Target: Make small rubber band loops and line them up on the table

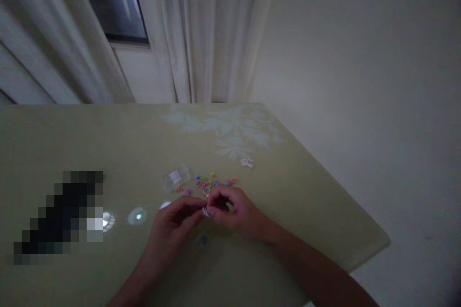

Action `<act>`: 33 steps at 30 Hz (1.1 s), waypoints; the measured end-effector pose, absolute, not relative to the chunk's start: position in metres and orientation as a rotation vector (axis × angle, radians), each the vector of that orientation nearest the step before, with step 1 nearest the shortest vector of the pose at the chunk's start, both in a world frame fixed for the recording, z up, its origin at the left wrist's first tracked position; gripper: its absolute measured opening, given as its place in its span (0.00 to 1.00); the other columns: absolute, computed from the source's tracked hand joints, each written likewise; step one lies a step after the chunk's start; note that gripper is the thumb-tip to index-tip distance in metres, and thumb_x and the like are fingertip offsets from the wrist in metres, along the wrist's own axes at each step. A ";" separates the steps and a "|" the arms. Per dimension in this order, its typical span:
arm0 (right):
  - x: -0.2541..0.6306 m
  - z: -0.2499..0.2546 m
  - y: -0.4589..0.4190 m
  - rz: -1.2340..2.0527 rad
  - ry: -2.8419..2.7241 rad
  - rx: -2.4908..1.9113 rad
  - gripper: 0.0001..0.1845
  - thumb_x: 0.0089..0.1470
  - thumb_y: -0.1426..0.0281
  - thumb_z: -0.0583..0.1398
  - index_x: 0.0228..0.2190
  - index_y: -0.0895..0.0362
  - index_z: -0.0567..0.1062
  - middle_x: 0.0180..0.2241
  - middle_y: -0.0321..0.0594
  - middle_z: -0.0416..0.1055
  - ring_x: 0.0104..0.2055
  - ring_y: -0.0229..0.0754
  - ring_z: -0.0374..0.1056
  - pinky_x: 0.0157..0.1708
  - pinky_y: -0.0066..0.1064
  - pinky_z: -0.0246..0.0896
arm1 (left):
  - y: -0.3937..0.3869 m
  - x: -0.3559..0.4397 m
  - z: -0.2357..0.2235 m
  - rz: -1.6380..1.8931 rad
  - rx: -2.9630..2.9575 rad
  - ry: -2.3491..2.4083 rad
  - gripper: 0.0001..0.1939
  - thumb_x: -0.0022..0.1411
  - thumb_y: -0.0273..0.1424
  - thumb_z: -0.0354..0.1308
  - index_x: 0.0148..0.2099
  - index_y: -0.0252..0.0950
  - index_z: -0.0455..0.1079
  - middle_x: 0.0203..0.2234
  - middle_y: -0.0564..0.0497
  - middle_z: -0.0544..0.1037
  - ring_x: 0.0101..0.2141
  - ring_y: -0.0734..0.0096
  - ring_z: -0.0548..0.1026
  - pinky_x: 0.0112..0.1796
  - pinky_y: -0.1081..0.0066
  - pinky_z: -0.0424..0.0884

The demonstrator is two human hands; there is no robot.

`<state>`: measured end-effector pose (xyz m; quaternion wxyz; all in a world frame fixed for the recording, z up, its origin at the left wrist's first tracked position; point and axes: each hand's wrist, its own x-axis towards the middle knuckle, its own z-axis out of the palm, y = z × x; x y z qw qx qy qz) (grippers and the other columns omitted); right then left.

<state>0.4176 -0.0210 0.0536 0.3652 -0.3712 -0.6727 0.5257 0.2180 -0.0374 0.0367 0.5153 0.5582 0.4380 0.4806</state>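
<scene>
My left hand (175,224) and my right hand (234,213) meet over the table, fingertips together. Both are closed in a pinch on a small whitish loop (206,211), perhaps a ring; its exact kind is too small to make out. Just beyond the fingers lies a loose cluster of small colourful rings (204,185) in pink, purple, yellow, green and blue. Two more, orange and purple (186,192), lie to the left of the cluster. A small clear plastic box (175,177) with a white label sits beside them. My right hand partly hides the cluster's near side.
A small white tag-like piece (247,163) lies beyond my right hand. On the left, a dark long object (57,216) is pixelated. The greenish table (126,144) has a pale leaf pattern and reflected lights. Curtains (216,33) and a wall (353,81) stand behind it.
</scene>
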 end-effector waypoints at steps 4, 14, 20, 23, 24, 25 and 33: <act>0.417 0.052 -0.021 1.263 -1.738 -0.957 0.07 0.60 0.66 0.65 0.35 0.57 0.78 0.28 0.33 0.68 0.29 0.35 0.61 0.30 0.28 0.56 | -0.038 0.217 0.034 1.174 1.362 1.017 0.04 0.61 0.34 0.71 0.40 0.42 0.83 0.33 0.51 0.87 0.34 0.65 0.86 0.38 0.71 0.83; 0.443 0.051 0.004 0.992 -1.476 -1.136 0.15 0.66 0.57 0.60 0.37 0.56 0.77 0.30 0.38 0.74 0.30 0.38 0.68 0.31 0.29 0.63 | -0.028 0.201 0.037 1.235 1.330 1.242 0.12 0.58 0.41 0.72 0.38 0.39 0.82 0.36 0.48 0.88 0.36 0.63 0.86 0.39 0.70 0.83; 0.463 0.050 0.020 0.789 -1.592 -1.266 0.11 0.66 0.61 0.60 0.37 0.56 0.76 0.29 0.36 0.73 0.30 0.38 0.68 0.32 0.29 0.62 | -0.031 0.201 0.041 1.257 1.185 1.377 0.16 0.54 0.43 0.75 0.37 0.38 0.81 0.33 0.47 0.89 0.34 0.61 0.87 0.38 0.68 0.84; 0.471 0.048 0.025 0.694 -1.693 -1.332 0.09 0.65 0.64 0.60 0.38 0.56 0.77 0.30 0.36 0.73 0.30 0.38 0.67 0.32 0.29 0.61 | -0.033 0.202 0.040 1.267 1.220 1.404 0.15 0.53 0.44 0.75 0.35 0.38 0.82 0.33 0.47 0.89 0.35 0.59 0.87 0.39 0.66 0.84; 0.474 0.048 0.027 0.663 -1.721 -1.349 0.08 0.65 0.65 0.60 0.38 0.56 0.77 0.30 0.36 0.74 0.30 0.38 0.67 0.32 0.30 0.60 | -0.033 0.203 0.040 1.262 1.239 1.396 0.15 0.53 0.44 0.75 0.35 0.39 0.82 0.34 0.47 0.89 0.36 0.58 0.87 0.40 0.65 0.84; 0.476 0.048 0.028 0.636 -1.751 -1.360 0.08 0.65 0.66 0.61 0.37 0.56 0.78 0.30 0.36 0.74 0.30 0.38 0.66 0.32 0.30 0.60 | -0.033 0.203 0.039 1.254 1.258 1.382 0.14 0.54 0.43 0.74 0.35 0.39 0.82 0.35 0.47 0.89 0.37 0.58 0.87 0.42 0.65 0.84; 0.452 0.059 0.004 1.062 -1.835 -1.077 0.14 0.59 0.58 0.70 0.34 0.57 0.83 0.28 0.36 0.74 0.28 0.35 0.64 0.29 0.27 0.58 | -0.038 0.211 0.035 1.163 1.423 1.349 0.10 0.58 0.42 0.72 0.34 0.41 0.82 0.30 0.51 0.87 0.33 0.63 0.86 0.34 0.71 0.82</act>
